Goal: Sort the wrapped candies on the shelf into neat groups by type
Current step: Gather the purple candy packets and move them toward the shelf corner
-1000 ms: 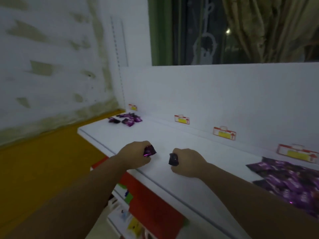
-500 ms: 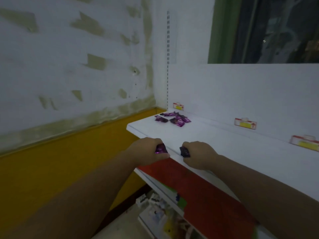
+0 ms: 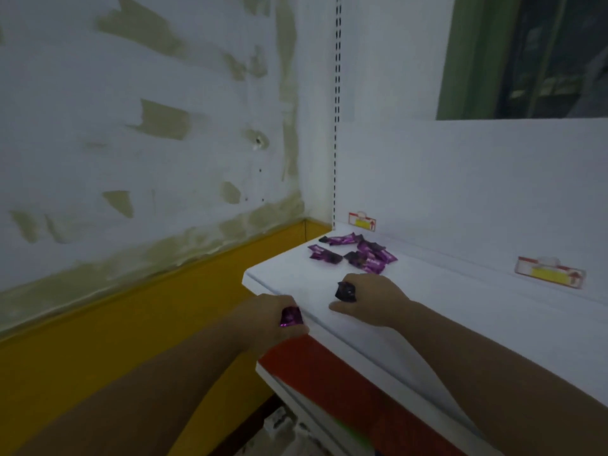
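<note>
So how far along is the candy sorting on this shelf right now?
Done: a loose cluster of purple candies lies at the far corner of the shelf by a price tag, though scattered rather than neat. In hand: the left hand grips a bright purple candy, the right hand a darker candy. Left: placing both and tidying the group; whether other candies wait out of view, I cannot tell.

We look through one wide-angle head-worn camera, facing forward and down along our forearms, close over the left end of the white shelf point(image 3: 460, 291).
</note>
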